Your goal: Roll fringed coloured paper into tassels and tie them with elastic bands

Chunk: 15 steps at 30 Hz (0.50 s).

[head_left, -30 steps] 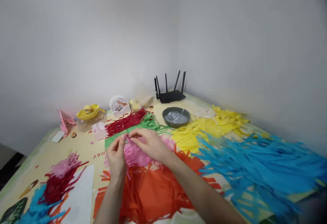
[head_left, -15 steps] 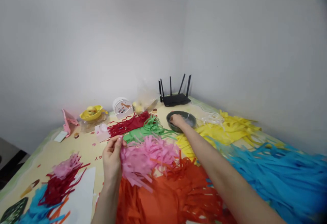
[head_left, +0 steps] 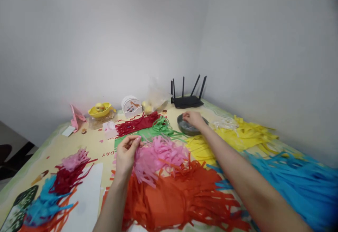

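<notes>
My left hand point(head_left: 128, 151) is closed in a pinch on the end of a pink paper tassel point(head_left: 145, 163), whose cut strips hang down to the right. Over the dark grey bowl point(head_left: 188, 129), my right hand point(head_left: 194, 118) has its fingertips pressed together; what they hold, if anything, is too small to make out. Something clear or whitish lies inside the bowl. More pink fringed paper point(head_left: 167, 151) spreads beside my left hand, above a pile of orange fringed paper point(head_left: 169, 200).
Green point(head_left: 155, 129) and dark red fringed paper point(head_left: 139, 124) lie behind, yellow point(head_left: 232, 133) and blue point(head_left: 298, 179) to the right. Finished-looking tassels point(head_left: 63, 179) rest on a white sheet point(head_left: 87, 196). A black router point(head_left: 188, 101) and a yellow dish point(head_left: 100, 110) stand by the wall.
My right hand has risen a little from inside the bowl to above its rim. The left keeps its pinch on the pink tassel. The view has turned slightly left.
</notes>
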### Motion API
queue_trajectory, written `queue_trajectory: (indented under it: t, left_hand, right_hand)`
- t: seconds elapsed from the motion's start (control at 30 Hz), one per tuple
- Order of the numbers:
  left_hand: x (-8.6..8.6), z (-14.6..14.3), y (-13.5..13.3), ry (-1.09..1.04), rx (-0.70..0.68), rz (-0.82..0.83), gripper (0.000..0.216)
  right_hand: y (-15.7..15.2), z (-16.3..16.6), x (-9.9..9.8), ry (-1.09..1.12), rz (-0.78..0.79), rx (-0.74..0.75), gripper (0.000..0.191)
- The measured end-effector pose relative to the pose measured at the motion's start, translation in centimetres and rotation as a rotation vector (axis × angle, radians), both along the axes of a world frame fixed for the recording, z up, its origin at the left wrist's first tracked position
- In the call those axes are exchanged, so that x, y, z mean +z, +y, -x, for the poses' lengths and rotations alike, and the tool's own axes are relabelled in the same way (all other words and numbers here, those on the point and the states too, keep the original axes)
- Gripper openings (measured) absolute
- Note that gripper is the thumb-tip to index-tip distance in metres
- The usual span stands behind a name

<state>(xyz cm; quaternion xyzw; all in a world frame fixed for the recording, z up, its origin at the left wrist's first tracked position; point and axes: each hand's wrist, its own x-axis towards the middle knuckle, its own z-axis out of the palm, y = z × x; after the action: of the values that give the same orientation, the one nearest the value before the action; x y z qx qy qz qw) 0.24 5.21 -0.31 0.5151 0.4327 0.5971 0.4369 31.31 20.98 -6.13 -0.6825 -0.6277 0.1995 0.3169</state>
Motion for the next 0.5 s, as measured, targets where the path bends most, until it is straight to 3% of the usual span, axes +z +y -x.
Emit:
queue_trajectory:
  t: [0.13, 0.27, 0.37, 0.5]
  left_hand:
    - [0.1, -0.1, -0.3, -0.016, -0.026, 0.0, 0.021]
    - [0.4, -0.3, -1.0, 0.022, -0.031, -0.024, 0.018]
    - [0.8, -0.4, -1.7, 0.093, 0.002, -0.101, 0.015]
    - [1.2, -0.4, -2.8, 0.242, 0.078, -0.227, 0.011]
  right_hand:
    - [-3.2, 4.1, 3.2, 0.292, -0.159, 0.122, 0.019]
    - [-8.9, 10.5, 5.3, 0.57, -0.229, 0.33, 0.025]
    - [-13.0, 14.6, 5.9, 1.017, -0.17, 0.491, 0.024]
    - [-15.8, 17.4, 6.0, 1.399, -0.042, 0.512, 0.024]
